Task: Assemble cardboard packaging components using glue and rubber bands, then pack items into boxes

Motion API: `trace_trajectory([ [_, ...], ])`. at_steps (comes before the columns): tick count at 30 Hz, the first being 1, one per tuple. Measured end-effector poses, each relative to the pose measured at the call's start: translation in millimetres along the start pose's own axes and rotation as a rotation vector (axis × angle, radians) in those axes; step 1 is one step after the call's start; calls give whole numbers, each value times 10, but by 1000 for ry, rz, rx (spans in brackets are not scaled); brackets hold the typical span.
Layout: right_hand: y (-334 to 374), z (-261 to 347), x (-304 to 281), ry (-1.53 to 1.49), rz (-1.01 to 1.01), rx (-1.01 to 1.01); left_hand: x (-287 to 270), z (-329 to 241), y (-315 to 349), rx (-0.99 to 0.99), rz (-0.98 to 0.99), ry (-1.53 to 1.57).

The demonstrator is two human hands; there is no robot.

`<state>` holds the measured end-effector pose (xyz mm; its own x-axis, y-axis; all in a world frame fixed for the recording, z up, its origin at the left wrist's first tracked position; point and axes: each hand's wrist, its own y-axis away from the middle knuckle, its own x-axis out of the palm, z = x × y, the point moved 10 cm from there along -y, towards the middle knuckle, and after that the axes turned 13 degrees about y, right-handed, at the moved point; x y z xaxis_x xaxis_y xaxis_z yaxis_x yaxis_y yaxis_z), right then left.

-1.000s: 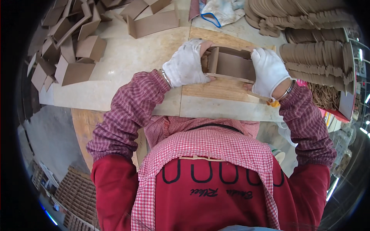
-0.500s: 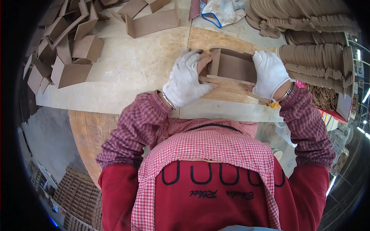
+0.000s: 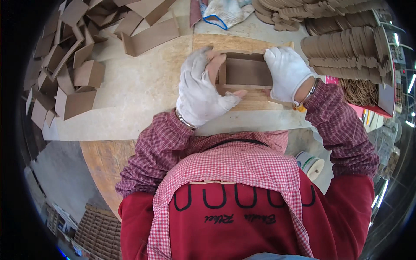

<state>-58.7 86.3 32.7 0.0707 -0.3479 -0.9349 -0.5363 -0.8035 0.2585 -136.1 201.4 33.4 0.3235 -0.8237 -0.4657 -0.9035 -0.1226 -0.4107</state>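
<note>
A small open-topped brown board box (image 3: 249, 73) rests on the wooden board in front of me, held at both ends. My left hand (image 3: 200, 84), in a white glove with some fingertips bare, is closed around its left end, fingers at the far corner and thumb along the near side. Gripping the right end is my right hand (image 3: 287, 71), also gloved in white; its fingers lie over the far corner and a bare fingertip shows at the near side. The palms hide parts of the end walls.
Folded brown board pieces (image 3: 71, 80) lie heaped at the left. Stacked shaped brown boards (image 3: 346, 50) stand at the right, near a red box of rubber bands (image 3: 359, 92). A spare white glove (image 3: 227, 12) with a blue cuff lies at the back.
The view has shifted, so the table things appear further left. My left fingers have curled more tightly over the box's left end. Both hands keep hold of the box.
</note>
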Motion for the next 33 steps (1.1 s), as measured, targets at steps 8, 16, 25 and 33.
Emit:
trace_trajectory([
  [8,-1,6,-41,-16,-76,-4,375,-263,-279,244,-27,-94],
  [16,450,-300,-447,-348,-292,160,437,-238,-257,251,25,-161],
  [25,453,-632,559,-480,274,735,440,-245,-257,254,37,-176],
  [33,505,-630,386,-485,394,773,417,-285,-270,262,45,-171],
])
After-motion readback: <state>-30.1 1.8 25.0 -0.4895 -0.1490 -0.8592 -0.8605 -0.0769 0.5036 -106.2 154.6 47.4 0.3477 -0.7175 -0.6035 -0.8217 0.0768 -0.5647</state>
